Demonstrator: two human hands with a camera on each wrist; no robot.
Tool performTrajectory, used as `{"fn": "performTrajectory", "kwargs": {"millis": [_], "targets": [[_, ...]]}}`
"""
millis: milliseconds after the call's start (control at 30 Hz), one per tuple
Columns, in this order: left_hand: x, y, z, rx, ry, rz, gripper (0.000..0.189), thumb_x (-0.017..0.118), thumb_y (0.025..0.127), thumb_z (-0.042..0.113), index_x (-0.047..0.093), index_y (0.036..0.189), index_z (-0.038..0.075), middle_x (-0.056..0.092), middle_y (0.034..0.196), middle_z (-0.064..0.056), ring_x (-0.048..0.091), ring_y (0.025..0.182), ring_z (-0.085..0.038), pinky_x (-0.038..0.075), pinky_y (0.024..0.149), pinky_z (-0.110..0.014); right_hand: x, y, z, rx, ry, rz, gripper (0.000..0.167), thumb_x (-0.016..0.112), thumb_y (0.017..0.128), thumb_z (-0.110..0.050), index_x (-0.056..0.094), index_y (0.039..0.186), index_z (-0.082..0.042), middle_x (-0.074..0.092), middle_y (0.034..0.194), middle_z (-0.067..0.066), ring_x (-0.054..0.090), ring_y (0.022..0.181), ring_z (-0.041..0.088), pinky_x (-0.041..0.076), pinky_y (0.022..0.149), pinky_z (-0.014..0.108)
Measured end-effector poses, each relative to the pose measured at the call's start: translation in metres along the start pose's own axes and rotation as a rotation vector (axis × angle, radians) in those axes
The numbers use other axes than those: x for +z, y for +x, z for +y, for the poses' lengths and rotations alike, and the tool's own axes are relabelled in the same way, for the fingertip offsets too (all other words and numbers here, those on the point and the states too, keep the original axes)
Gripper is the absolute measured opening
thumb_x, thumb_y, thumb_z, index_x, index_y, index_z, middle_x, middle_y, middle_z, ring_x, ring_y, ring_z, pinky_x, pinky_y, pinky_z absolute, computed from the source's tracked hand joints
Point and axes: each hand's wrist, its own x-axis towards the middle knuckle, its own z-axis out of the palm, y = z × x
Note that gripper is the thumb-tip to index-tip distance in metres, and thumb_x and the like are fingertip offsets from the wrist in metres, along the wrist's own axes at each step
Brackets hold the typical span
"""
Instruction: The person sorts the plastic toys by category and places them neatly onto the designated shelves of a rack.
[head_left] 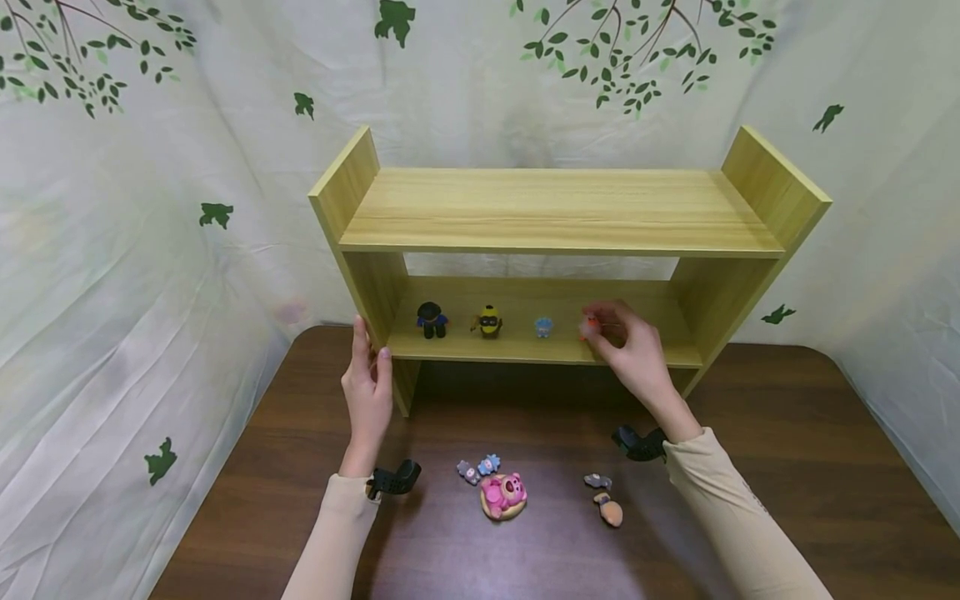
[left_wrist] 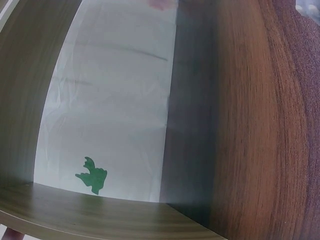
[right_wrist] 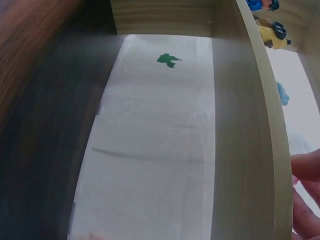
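On the middle board of a light wooden shelf, my right hand pinches a small red-and-white figurine between thumb and fingers. To its left stand a small light-blue figurine, a yellow-and-black figurine and a black-and-blue figurine, all upright in a row. My left hand rests against the shelf's left side panel, its fingers extended upward. In the right wrist view, fingers show at the right edge, and the held figurine is mostly hidden.
A pink bear figurine lies on the brown table, beside a grey figurine and a blue one. Farther right lie a small grey piece and an orange-brown figurine. A leaf-printed cloth hangs behind.
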Motion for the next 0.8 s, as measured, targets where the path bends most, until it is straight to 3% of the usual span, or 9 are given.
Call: {"fn": "performTrajectory", "kwargs": {"millis": [67,267,467,800], "targets": [[0.000,0.000,-0.001,0.003,-0.006,0.002,0.073,0.049,0.094,-0.012,0.027,0.153,0.025,0.054,0.125,-0.030,0.054,0.086,-0.019,0.043,0.078,-0.012,0.000,0.000,0.000,-0.004,-0.005,0.003,0.028,0.065,0.089,-0.002,0.061,0.116,0.008,0.065,0.103,0.022,0.063,0.097,0.034,0.049,0.076,0.027],[0.003,-0.005,-0.027,0.001,-0.006,0.004,0.072,0.050,0.095,-0.008,0.025,0.153,0.027,0.057,0.120,-0.025,0.047,0.076,-0.015,0.040,0.070,-0.012,0.000,0.001,0.000,-0.012,-0.010,-0.001,0.029,0.065,0.090,-0.002,0.060,0.116,0.008,0.065,0.104,0.022,0.062,0.097,0.034,0.048,0.080,0.039],[0.000,-0.001,-0.001,0.008,0.000,-0.003,0.073,0.049,0.094,-0.011,0.025,0.153,0.026,0.056,0.118,-0.030,0.049,0.079,-0.016,0.042,0.074,-0.012,-0.002,0.000,-0.001,0.002,0.010,-0.009,0.030,0.065,0.090,-0.001,0.059,0.118,0.007,0.063,0.107,0.023,0.062,0.099,0.035,0.049,0.079,0.036],[0.000,0.000,-0.001,-0.007,0.009,-0.002,0.071,0.049,0.094,-0.011,0.026,0.153,0.023,0.057,0.118,-0.031,0.053,0.082,-0.022,0.043,0.077,-0.012,-0.008,-0.007,0.001,-0.005,0.101,0.034,0.034,0.064,0.088,0.004,0.057,0.121,0.009,0.059,0.117,0.025,0.056,0.109,0.038,0.048,0.089,0.039]]}}
